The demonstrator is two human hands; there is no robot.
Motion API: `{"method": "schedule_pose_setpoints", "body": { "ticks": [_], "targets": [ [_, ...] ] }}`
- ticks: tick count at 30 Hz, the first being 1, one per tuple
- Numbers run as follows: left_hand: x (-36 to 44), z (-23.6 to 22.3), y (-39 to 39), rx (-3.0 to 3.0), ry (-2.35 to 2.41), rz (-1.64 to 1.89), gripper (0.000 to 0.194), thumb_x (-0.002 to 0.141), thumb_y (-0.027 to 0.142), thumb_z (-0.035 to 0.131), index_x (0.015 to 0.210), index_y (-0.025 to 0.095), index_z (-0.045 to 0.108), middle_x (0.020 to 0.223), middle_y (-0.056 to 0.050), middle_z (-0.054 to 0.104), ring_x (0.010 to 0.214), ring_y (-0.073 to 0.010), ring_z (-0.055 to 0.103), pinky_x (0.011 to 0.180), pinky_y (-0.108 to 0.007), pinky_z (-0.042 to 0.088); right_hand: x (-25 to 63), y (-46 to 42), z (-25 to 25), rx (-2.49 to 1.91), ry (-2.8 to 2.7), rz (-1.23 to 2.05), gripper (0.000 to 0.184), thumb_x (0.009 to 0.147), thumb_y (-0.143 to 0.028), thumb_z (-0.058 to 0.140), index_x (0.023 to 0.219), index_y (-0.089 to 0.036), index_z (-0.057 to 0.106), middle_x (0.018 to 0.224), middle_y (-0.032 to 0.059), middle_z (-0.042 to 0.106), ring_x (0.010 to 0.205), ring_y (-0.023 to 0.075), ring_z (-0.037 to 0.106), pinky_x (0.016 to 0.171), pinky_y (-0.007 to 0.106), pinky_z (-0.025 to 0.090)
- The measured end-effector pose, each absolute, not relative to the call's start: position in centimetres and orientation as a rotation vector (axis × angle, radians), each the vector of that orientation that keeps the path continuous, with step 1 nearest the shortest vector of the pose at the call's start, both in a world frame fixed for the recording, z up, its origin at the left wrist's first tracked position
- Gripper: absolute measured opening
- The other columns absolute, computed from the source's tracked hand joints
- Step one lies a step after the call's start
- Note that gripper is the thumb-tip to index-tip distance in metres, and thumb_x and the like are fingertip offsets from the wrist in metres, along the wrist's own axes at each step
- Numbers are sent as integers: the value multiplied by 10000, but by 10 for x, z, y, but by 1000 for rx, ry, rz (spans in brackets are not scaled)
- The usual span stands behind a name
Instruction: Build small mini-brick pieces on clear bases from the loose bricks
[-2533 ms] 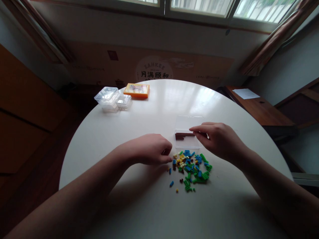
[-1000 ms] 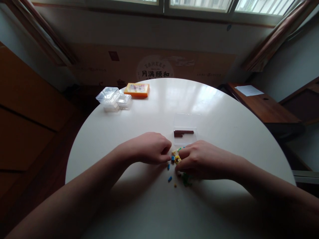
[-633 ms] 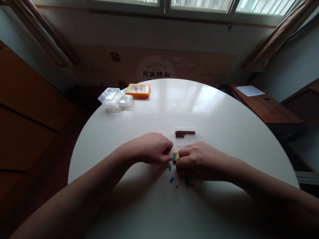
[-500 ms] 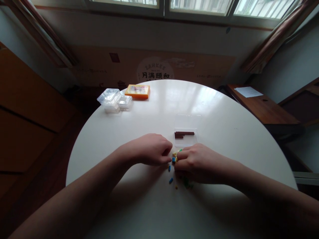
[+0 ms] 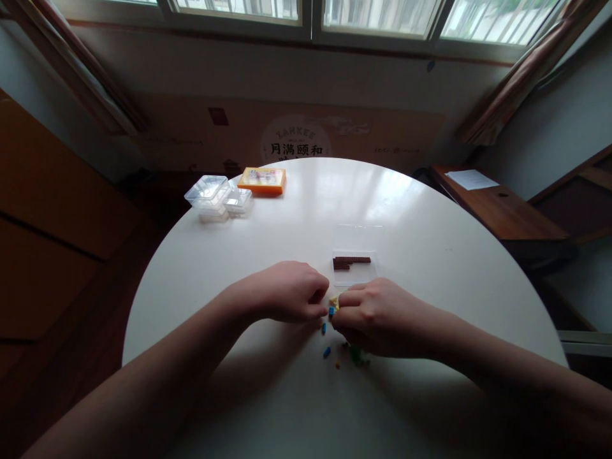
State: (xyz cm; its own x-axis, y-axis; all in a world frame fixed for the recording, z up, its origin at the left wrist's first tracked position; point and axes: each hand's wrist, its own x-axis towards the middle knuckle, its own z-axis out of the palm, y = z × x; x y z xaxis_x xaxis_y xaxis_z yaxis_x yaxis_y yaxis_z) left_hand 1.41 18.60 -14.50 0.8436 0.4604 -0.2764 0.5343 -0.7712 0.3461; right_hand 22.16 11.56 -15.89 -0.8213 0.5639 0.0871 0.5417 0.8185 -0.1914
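Now that the right hand (image 5: 377,315) has come over from the clear case (image 5: 363,276) to the brick heap (image 5: 356,354), the work seems centred on the loose pieces rather than on the case. Its fingers bend down among the bricks and hide most of them; whether they pinch one, I cannot tell. Inside the case, the brown bricks (image 5: 347,261) lie in straight rows starting from the left wall, looking just as they did a second ago, so nothing appears to have been added. The left hand (image 5: 296,293) keeps its place left of the heap, loosely curled, its thumb close beside a blue brick (image 5: 331,311); its palm is hidden, so I cannot tell whether it grips anything. Two small blue pieces (image 5: 327,352) and a yellow piece (image 5: 337,365) lie toward the near side.

Between the hands the gap is narrow, and the right hand's knuckles are just beside the case's near edge, so a push toward the far side could nudge it. The heap sits well inside the round edge of the white worktop (image 5: 268,242). Far left, stacked clear boxes (image 5: 208,191) and an orange box (image 5: 262,182) stand well apart from both hands.
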Motion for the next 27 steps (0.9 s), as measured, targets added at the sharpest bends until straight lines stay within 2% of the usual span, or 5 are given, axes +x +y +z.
{"method": "schedule_pose_setpoints", "body": {
  "ticks": [5, 11, 15, 21, 27],
  "targets": [
    [16, -146, 189, 2649, 705, -46, 203, 847, 302, 572, 683, 184, 553, 691, -5, 593, 594, -125, 482, 560, -258, 324, 247, 132, -148, -1192, -2615, 96, 190, 935, -248, 531, 899, -214, 714, 804, 9, 672, 678, 110, 561, 576, 237, 311],
    [20, -153, 195, 2638, 797, 309, 178, 916, 331, 552, 860, 173, 614, 860, -28, 651, 650, -117, 521, 590, -246, 349, 260, 153, -158, -1477, -2582, 46, 203, 921, -241, 542, 908, -218, 743, 872, 15, 713, 663, 113, 592, 565, 227, 339],
    [22, -159, 196, 2610, 862, 327, 190, 911, 354, 572, 919, 180, 650, 937, -37, 670, 662, -119, 552, 605, -252, 379, 255, 156, -166, -1534, -2573, 62, 207, 909, -254, 550, 917, -250, 757, 876, 0, 723, 683, 123, 610, 564, 231, 342],
    [24, -168, 196, 2631, 834, 352, 146, 895, 334, 599, 927, 208, 666, 929, -11, 680, 675, -125, 576, 621, -261, 404, 255, 157, -168, -1582, -2499, 105, 182, 887, -265, 587, 902, -270, 768, 842, -15, 722, 675, 116, 603, 571, 234, 360],
    [22, -167, 195, 2642, 858, 373, 136, 892, 318, 601, 933, 208, 670, 941, -19, 687, 707, -140, 591, 625, -268, 409, 260, 155, -165, -1548, -2451, 100, 254, 842, -177, 570, 910, -301, 782, 813, -37, 718, 655, 99, 599, 575, 224, 383]
  ]
}}
